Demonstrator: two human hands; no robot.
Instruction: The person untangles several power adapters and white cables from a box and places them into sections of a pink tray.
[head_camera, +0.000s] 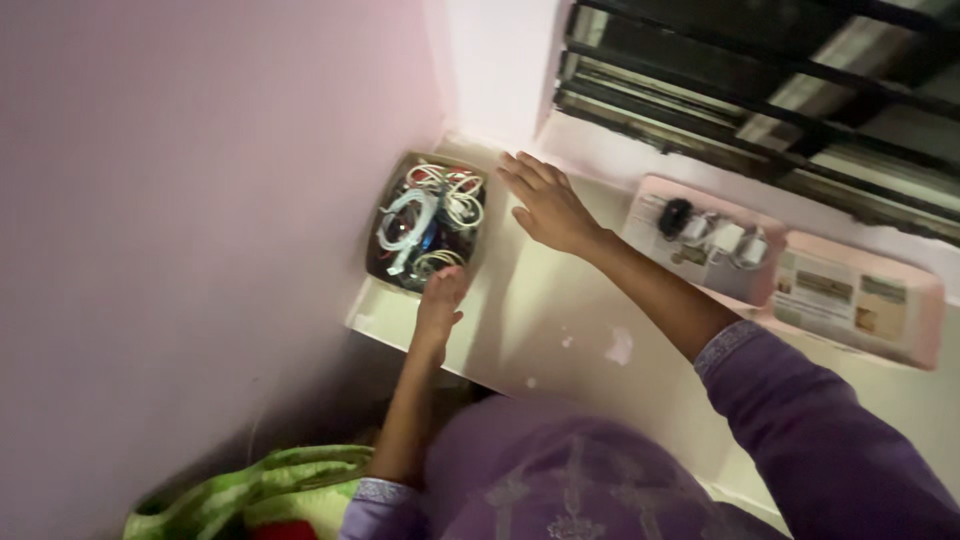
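A small open box (385, 205) full of tangled white and dark cables (432, 215) sits on a white counter (545, 310) in the corner by the pink wall. My left hand (438, 300) rests at the box's near edge, fingers on its rim. My right hand (545, 205) lies flat on the counter just right of the box, fingers spread and holding nothing. Both sleeves are purple.
A pink tray (650, 190) with chargers and plugs (715, 240) sits at the right, next to a pink box with printed labels (850, 300). A barred window (760, 90) runs above. A green bag (250, 490) lies below the counter edge.
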